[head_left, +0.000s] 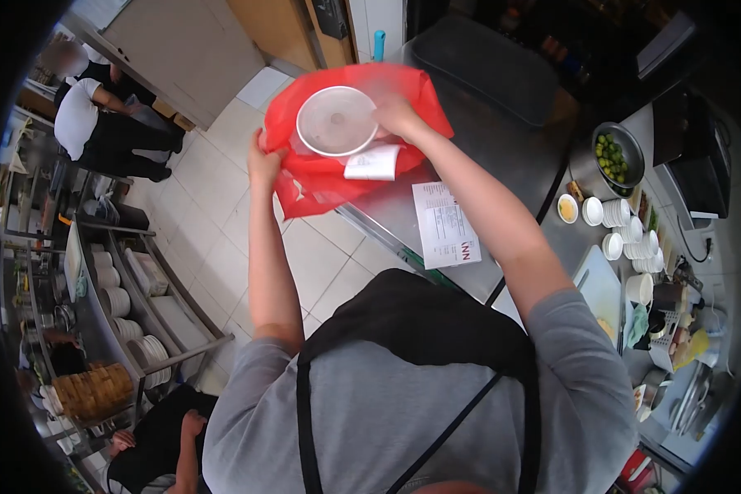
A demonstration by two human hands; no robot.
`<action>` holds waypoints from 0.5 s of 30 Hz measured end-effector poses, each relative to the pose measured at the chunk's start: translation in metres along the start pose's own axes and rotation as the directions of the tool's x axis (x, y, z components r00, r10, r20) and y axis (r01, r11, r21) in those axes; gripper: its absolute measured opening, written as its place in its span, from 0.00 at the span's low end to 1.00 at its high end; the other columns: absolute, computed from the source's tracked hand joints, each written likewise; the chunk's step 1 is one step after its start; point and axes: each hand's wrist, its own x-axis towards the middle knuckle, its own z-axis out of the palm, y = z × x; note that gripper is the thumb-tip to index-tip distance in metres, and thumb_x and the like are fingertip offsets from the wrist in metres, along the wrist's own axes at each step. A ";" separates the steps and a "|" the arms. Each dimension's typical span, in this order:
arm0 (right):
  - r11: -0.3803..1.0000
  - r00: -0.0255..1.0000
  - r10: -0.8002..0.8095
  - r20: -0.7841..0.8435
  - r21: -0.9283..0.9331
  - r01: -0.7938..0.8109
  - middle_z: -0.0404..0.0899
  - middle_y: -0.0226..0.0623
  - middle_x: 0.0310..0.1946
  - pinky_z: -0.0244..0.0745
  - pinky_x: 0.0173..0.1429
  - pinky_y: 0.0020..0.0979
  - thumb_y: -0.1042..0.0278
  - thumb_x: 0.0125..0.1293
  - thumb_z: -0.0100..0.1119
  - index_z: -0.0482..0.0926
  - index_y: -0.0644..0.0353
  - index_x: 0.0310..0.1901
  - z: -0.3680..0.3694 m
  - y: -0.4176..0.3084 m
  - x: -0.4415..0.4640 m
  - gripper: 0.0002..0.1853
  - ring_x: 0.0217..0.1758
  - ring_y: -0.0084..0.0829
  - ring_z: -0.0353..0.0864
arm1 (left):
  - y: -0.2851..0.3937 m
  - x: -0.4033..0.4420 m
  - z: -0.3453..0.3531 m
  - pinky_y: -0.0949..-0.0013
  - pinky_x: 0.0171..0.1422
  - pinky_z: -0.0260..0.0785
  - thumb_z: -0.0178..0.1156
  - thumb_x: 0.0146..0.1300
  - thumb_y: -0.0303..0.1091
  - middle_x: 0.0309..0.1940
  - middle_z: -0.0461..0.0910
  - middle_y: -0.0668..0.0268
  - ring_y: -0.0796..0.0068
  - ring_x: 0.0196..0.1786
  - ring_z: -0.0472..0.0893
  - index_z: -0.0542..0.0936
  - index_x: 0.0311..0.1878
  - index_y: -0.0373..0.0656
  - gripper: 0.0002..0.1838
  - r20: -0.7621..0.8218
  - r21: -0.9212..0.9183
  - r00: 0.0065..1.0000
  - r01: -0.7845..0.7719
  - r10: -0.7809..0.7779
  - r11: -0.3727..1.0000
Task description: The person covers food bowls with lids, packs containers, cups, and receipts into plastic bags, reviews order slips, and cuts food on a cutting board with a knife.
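A red plastic bag (pixel 313 193) is spread open in front of me over the counter's corner. Inside its mouth is a round white container with a translucent lid (pixel 336 122), and a curled white paper slip (pixel 372 163) lies against its near side. My left hand (pixel 263 160) is closed on the bag's left edge. My right hand (pixel 395 117) is at the container's right rim, over the red plastic; motion smears its fingers, so I cannot tell what they grip. A printed receipt (pixel 446 224) lies on the metal counter (pixel 494 156) below my right forearm.
On the right stand a metal pot of green pieces (pixel 608 169), stacked white cups (pixel 616 214) and a cutting board (pixel 598 288). Plate stacks (pixel 117 302) fill a left shelf. Two people (pixel 99 119) stand at upper left; another person (pixel 169 440) is at lower left.
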 end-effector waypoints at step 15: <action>0.879 0.994 -0.055 -0.093 -0.476 0.004 0.75 0.36 0.16 0.70 0.30 0.29 0.63 0.57 0.53 0.77 0.62 0.26 -0.109 0.016 -0.104 0.11 0.20 0.27 0.75 | 0.103 -0.068 0.026 0.67 0.40 0.70 0.64 0.48 0.30 0.34 0.78 0.57 0.60 0.35 0.79 0.70 0.50 0.39 0.24 0.009 0.694 0.638 -0.559 0.770 0.455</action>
